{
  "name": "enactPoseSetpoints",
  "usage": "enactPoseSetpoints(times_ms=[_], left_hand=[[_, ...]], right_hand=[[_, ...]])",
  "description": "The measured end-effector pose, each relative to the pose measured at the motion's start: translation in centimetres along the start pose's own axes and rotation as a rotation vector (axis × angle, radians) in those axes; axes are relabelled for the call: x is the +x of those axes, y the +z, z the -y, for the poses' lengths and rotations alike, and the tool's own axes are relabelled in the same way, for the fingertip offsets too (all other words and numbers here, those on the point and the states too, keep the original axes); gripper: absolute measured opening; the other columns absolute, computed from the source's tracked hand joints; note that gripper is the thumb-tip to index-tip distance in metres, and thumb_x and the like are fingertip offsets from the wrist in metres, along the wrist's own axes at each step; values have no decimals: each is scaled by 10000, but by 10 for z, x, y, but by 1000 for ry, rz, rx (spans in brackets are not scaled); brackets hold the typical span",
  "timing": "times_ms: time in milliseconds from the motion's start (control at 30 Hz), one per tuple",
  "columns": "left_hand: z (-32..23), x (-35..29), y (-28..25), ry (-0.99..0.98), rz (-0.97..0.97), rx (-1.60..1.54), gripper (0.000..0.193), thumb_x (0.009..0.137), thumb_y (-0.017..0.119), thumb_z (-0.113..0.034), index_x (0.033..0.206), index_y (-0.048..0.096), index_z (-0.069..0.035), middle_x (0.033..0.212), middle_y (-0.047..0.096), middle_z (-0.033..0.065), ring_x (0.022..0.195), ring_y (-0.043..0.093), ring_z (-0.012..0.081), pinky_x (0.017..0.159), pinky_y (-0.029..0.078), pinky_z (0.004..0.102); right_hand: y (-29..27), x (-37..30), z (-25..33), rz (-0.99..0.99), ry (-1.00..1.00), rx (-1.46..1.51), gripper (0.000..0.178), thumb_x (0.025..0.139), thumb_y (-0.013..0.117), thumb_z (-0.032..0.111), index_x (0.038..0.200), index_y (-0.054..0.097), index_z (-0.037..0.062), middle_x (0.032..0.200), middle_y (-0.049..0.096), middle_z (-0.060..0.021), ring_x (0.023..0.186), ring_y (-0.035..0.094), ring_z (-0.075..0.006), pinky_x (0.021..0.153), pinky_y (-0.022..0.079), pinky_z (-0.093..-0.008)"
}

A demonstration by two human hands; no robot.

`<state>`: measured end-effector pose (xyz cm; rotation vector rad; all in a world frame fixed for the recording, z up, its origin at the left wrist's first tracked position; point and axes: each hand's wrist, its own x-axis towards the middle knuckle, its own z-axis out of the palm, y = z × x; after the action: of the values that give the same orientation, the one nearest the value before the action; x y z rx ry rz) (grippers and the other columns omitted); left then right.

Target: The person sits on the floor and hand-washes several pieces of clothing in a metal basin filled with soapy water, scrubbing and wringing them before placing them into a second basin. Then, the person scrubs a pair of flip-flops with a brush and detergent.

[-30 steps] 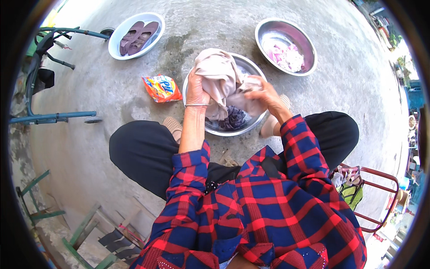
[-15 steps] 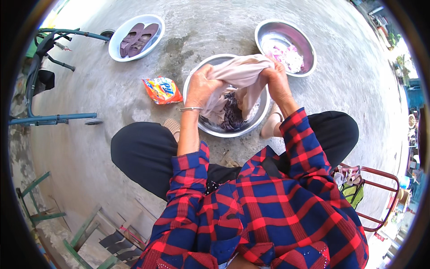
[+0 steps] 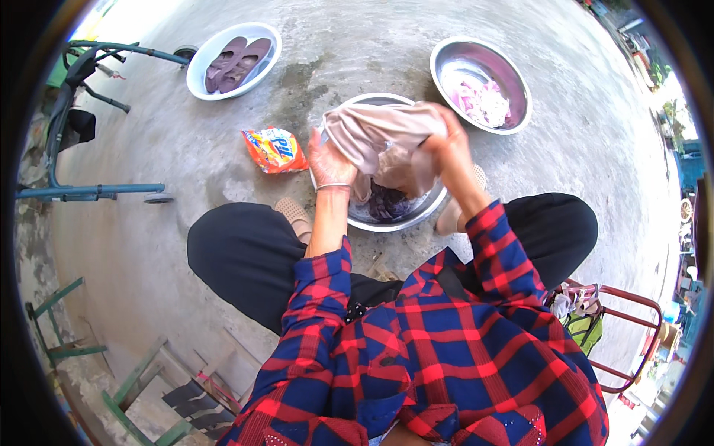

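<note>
Above a metal basin (image 3: 398,226) between my feet, a pale beige-pink cloth (image 3: 375,130) is stretched between my two hands. My left hand (image 3: 332,161) holds its left end, with the thumb up and the fingers mostly hidden under the fabric. At the other end my right hand (image 3: 450,149), slightly blurred, is closed round the cloth. Part of the fabric hangs down into the basin. Below it lies a dark wet cloth (image 3: 387,204) along the basin's near side.
An orange detergent bag (image 3: 275,151) lies left of the basin. Farther left stands a white basin (image 3: 195,74) with dark shoes (image 3: 236,63). At the far right, another metal basin (image 3: 526,111) holds pink-and-white cloth (image 3: 483,102). A blue wheeled frame (image 3: 104,192) stands at the left.
My left hand has turned and slid along the cloth, nearer the basin's left rim. The right hand has moved down a little. The cloth's top now spreads wider and flatter.
</note>
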<state>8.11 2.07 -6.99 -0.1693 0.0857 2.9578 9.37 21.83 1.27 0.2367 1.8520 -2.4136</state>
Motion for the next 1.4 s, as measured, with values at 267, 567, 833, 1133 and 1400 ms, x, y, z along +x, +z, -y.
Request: enactPoseSetpoints(times_ms=[267,567,833,1133,1400], left_hand=[[28,-3,-6,-190,-255,432,438,841,540,-524,921,594,-97,869,633,123,768,608,268,663,533,410],[49,-10,24,-142,-448,264,490,881,436,-506,1102,583,-94,1059,629,96,978,603,260,841,504,403],[65,-11,8,-125,-482,316,445,850,481,-435,1092,578,-74,1037,626,79,906,619,219,767,518,369],[41,-28,57,-273,-214,222,414,841,548,-417,1027,576,-48,954,635,82,879,618,209,810,499,346],[54,-13,85,-58,-91,733,296,804,676,-246,976,615,-13,877,651,59,758,620,130,692,493,252]], right_hand=[[65,-54,-32,275,-638,-1032,267,710,626,245,941,576,122,967,525,-158,692,589,-335,583,478,-440],[57,10,-35,-58,-460,-1053,278,829,549,337,931,515,80,915,518,-236,699,570,-424,612,448,-507],[55,9,-26,-52,-178,-1221,234,855,519,290,895,544,60,849,577,-193,692,596,-391,601,466,-495],[73,-64,-28,247,-582,-1205,193,846,543,274,894,532,88,863,541,-165,715,588,-336,590,476,-444],[-23,34,-43,-32,-139,-803,205,835,503,210,739,592,52,688,610,-120,679,590,-242,620,433,-361]])
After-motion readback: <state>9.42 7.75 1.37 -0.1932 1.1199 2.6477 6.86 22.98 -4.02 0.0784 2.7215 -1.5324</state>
